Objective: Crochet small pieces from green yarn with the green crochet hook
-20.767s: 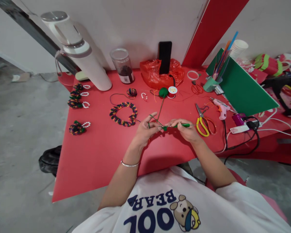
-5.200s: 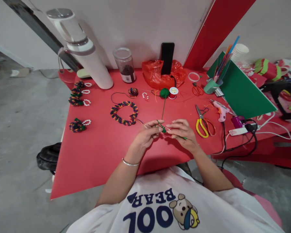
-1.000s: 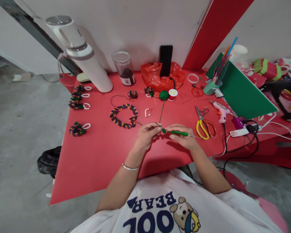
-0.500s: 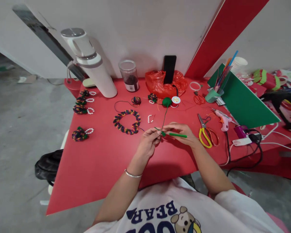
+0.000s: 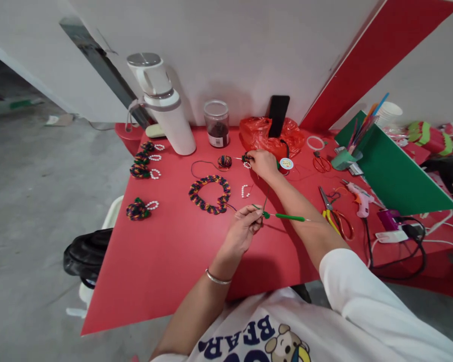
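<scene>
My left hand (image 5: 246,226) pinches a small green crochet piece (image 5: 266,214). A crochet hook with a green handle (image 5: 290,217) sticks out of that piece to the right, under my right forearm's line of reach. Green yarn (image 5: 267,195) runs up from the piece toward my right hand. Stretched to the back of the table, my right hand (image 5: 263,163) has its fingers closed at a multicoloured crochet ornament (image 5: 245,159) with a white bead loop. The green yarn ball is mostly hidden behind this hand. Beside it stands a white-topped thread spool (image 5: 286,164).
A multicoloured crochet ring (image 5: 210,195), yarn ball (image 5: 224,161) and bead strand (image 5: 245,191) lie mid-table. Several beaded ornaments (image 5: 138,208) sit left. A white flask (image 5: 175,123), jar (image 5: 216,125) and phone (image 5: 278,115) stand behind. Pliers (image 5: 329,211) and a glue gun (image 5: 360,198) lie right.
My right hand has let go of the crochet hook and moved forward to the beaded ornament. My left hand keeps the green piece with the hook in it. The view has shifted slightly.
</scene>
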Available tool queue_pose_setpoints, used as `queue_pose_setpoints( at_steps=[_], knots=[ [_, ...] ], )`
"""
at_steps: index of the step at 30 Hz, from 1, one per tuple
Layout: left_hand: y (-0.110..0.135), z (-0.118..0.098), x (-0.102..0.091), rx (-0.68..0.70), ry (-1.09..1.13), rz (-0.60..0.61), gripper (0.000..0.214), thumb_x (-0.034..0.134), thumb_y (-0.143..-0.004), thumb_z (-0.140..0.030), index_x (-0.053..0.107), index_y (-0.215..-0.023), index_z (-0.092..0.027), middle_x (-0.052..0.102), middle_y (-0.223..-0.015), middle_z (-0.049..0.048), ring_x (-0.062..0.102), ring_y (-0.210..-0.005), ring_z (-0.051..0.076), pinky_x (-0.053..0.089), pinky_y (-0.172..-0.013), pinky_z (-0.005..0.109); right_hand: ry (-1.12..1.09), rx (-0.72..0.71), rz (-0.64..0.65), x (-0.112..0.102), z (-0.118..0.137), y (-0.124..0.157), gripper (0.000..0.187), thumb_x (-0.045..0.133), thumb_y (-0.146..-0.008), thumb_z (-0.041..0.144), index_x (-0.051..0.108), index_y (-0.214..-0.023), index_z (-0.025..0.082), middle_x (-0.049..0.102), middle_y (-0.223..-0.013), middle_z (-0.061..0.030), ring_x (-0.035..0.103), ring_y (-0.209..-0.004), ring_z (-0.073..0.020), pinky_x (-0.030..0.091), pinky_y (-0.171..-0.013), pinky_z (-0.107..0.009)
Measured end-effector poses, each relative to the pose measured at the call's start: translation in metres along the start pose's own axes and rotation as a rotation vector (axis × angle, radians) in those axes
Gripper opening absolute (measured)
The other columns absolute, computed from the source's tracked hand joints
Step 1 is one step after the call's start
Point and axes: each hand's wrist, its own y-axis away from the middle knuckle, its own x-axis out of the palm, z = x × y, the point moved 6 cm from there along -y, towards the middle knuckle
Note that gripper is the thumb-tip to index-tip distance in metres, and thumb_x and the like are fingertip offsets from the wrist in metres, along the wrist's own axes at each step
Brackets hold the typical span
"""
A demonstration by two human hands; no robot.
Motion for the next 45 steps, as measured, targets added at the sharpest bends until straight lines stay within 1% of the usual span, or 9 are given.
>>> queue_pose_setpoints(
  at_steps=[6,10,14,19,24,27,32,36,45],
  knots=[
    [0.002,0.003,0.006,-0.045,0.075,0.036,0.033,0.092,-0.057,-0.027,0.071,-0.078,-0.013,0.057,-0.056,-0.0015,0.047,-0.051,0.006,0.027,-0.046,0.017,-0.671,0.023,0.025,-0.009,-0.024,0.000,0.015,0.068,-0.087,0.022,0.075,-0.099,0.017,0.080,-0.096,-0.0071,0.073,-0.086,-0.0189,0.059,-0.082,-0.033],
    [0.004,0.004,0.010,-0.080,0.100,0.049,0.030,0.091,-0.057,-0.024,0.071,-0.076,-0.013,0.058,-0.057,-0.0009,0.048,-0.052,0.006,0.026,-0.046,0.017,-0.847,0.016,0.044,-0.019,-0.014,0.009,0.018,0.074,-0.084,0.027,0.074,-0.100,0.019,0.080,-0.100,-0.0057,0.074,-0.089,-0.0177,0.061,-0.085,-0.034],
    [0.008,0.001,0.014,-0.112,0.120,0.104,0.030,0.091,-0.057,-0.022,0.071,-0.077,-0.013,0.058,-0.058,-0.0012,0.048,-0.052,0.006,0.027,-0.047,0.017,-0.875,-0.065,0.087,-0.017,0.026,0.007,0.014,0.075,-0.080,0.023,0.076,-0.093,0.017,0.080,-0.093,-0.0049,0.073,-0.087,-0.0170,0.059,-0.087,-0.033],
    [0.012,-0.003,0.016,-0.113,0.127,0.192,0.030,0.091,-0.058,-0.022,0.073,-0.080,-0.013,0.058,-0.059,-0.0005,0.048,-0.052,0.006,0.027,-0.048,0.018,-0.756,-0.316,0.202,0.005,0.110,0.000,0.014,0.070,-0.082,0.025,0.078,-0.090,0.017,0.080,-0.092,-0.0036,0.071,-0.086,-0.0162,0.056,-0.082,-0.030],
    [0.010,-0.005,0.014,-0.097,0.134,0.208,0.029,0.092,-0.058,-0.022,0.075,-0.080,-0.014,0.058,-0.058,-0.0007,0.047,-0.051,0.006,0.026,-0.047,0.018,-0.659,-0.450,0.296,0.027,0.164,-0.003,0.021,0.070,-0.086,0.030,0.078,-0.102,0.019,0.080,-0.099,0.0005,0.066,-0.095,-0.0139,0.053,-0.089,-0.029],
    [0.010,-0.005,0.014,-0.092,0.141,0.207,0.029,0.092,-0.058,-0.022,0.074,-0.079,-0.013,0.056,-0.057,-0.0016,0.047,-0.050,0.005,0.025,-0.047,0.018,-0.605,-0.469,0.318,0.020,0.150,0.004,0.025,0.071,-0.087,0.032,0.078,-0.108,0.021,0.080,-0.103,0.0000,0.067,-0.097,-0.0149,0.052,-0.088,-0.028],
    [0.011,-0.003,0.018,-0.115,0.150,0.203,0.030,0.091,-0.058,-0.022,0.072,-0.080,-0.013,0.056,-0.059,-0.0016,0.048,-0.051,0.005,0.026,-0.047,0.017,-0.215,-0.320,0.305,-0.008,0.061,0.030,0.011,0.072,-0.087,0.025,0.082,-0.093,0.022,0.081,-0.094,-0.0040,0.070,-0.085,-0.0184,0.047,-0.078,-0.030],
    [0.009,-0.001,0.017,-0.119,0.143,0.179,0.032,0.091,-0.056,-0.024,0.071,-0.078,-0.013,0.059,-0.061,-0.0008,0.050,-0.052,0.006,0.028,-0.046,0.017,0.005,-0.209,0.367,-0.008,0.011,0.054,0.015,0.080,-0.082,0.028,0.081,-0.097,0.024,0.078,-0.093,-0.0047,0.067,-0.081,-0.0186,0.043,-0.071,-0.030],
    [0.003,-0.001,0.012,-0.073,0.092,0.155,0.030,0.090,-0.059,-0.023,0.072,-0.080,-0.012,0.058,-0.061,-0.0014,0.048,-0.052,0.005,0.027,-0.047,0.016,0.039,-0.289,0.419,0.010,0.027,0.062,0.012,0.070,-0.091,0.029,0.075,-0.084,0.020,0.072,-0.087,-0.0042,0.061,-0.078,-0.0156,0.037,-0.068,-0.027]
  ],
)
